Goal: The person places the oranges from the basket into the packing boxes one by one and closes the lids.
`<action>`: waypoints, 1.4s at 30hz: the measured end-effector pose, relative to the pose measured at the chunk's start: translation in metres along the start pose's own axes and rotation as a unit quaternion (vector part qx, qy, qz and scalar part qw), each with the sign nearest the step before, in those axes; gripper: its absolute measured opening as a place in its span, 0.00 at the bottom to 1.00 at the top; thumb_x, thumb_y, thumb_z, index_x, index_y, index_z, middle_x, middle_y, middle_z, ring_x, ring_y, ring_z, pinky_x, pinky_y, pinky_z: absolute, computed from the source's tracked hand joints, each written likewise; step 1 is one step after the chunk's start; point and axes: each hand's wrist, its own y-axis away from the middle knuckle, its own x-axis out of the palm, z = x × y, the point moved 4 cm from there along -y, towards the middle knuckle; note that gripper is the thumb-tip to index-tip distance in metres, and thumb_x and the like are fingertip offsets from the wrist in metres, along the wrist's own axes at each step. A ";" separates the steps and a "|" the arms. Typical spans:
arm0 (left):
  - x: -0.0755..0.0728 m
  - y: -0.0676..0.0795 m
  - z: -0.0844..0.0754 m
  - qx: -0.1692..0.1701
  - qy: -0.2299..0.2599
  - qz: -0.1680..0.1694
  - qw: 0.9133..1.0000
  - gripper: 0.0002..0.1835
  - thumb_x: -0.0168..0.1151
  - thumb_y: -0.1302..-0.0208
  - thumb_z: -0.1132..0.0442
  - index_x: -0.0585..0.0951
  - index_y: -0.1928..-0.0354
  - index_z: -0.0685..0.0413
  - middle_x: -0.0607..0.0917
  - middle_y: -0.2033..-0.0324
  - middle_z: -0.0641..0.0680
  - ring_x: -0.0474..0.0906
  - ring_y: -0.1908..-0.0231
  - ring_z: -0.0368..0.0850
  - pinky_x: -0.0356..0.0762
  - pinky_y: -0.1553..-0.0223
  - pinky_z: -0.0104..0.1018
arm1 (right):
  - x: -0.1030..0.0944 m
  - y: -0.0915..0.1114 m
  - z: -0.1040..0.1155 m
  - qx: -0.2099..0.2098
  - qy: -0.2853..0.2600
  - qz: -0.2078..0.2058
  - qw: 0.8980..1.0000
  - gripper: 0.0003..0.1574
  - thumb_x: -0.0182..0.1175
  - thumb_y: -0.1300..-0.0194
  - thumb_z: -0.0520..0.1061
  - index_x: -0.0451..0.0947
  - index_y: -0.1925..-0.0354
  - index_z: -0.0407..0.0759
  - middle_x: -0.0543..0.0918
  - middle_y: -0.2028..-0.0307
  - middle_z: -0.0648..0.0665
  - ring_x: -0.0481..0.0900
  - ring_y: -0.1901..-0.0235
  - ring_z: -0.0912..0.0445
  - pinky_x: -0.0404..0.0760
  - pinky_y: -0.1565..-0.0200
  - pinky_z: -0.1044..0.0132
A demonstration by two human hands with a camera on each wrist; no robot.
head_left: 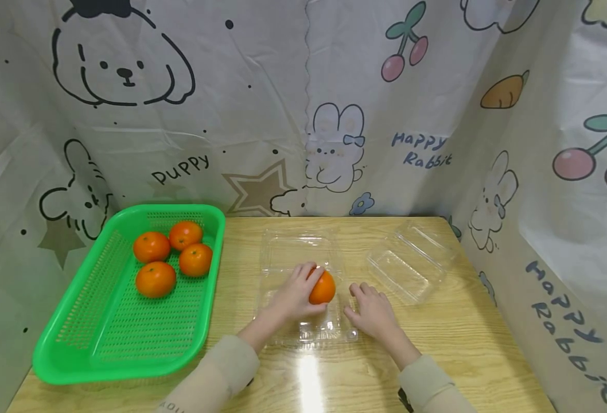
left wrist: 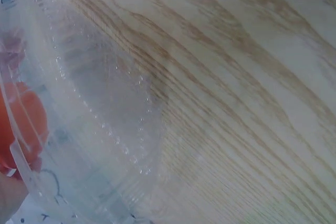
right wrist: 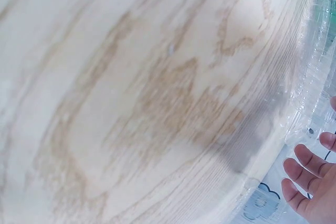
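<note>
My left hand [head_left: 297, 292] grips an orange mandarin [head_left: 323, 288], fingers over its top and thumb at its near side. It is over a clear plastic clamshell box [head_left: 272, 252] that lies opened out on the table. In the left wrist view the mandarin [left wrist: 23, 124] shows at the left edge, partly behind the clear plastic wall. My right hand [head_left: 374, 311] is just right of the box, its fingers loosely bent and holding nothing. The right wrist view shows its spread fingers [right wrist: 304, 177] close to the plastic edge.
A green plastic basket [head_left: 210, 298] on the left holds several mandarins [head_left: 156, 279] toward its back. Right of the hands lies another clear clamshell box [head_left: 412, 264], opened out. Printed cloth [head_left: 262, 115] hangs behind and along both sides of the wooden table [head_left: 469, 344].
</note>
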 end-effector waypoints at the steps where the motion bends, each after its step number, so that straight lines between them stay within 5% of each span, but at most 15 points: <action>1: 0.001 -0.001 -0.001 0.003 -0.002 0.004 1.000 0.40 0.66 0.53 0.48 0.65 0.38 0.55 0.65 0.42 0.60 0.63 0.45 0.53 0.75 0.52 0.45 | 0.000 0.000 0.000 0.001 0.000 0.001 1.000 0.21 0.55 0.46 0.56 0.70 0.57 0.47 0.74 0.65 0.46 0.73 0.66 0.50 0.73 0.67 0.56; 23: 0.023 -0.012 -0.010 0.078 -0.055 0.038 0.995 0.37 0.65 0.51 0.50 0.65 0.39 0.54 0.65 0.43 0.58 0.63 0.44 0.52 0.72 0.48 0.40 | 0.001 -0.001 0.000 -0.004 0.006 -0.001 1.000 0.21 0.55 0.47 0.56 0.71 0.58 0.46 0.74 0.65 0.46 0.73 0.65 0.50 0.73 0.68 0.56; 42: 0.036 -0.012 -0.007 0.091 -0.067 0.051 0.992 0.38 0.67 0.50 0.52 0.65 0.37 0.54 0.65 0.40 0.61 0.59 0.39 0.55 0.65 0.41 0.45 | -0.002 0.000 0.002 -0.003 0.006 0.004 1.000 0.22 0.56 0.46 0.56 0.71 0.56 0.45 0.75 0.64 0.45 0.74 0.64 0.49 0.74 0.67 0.55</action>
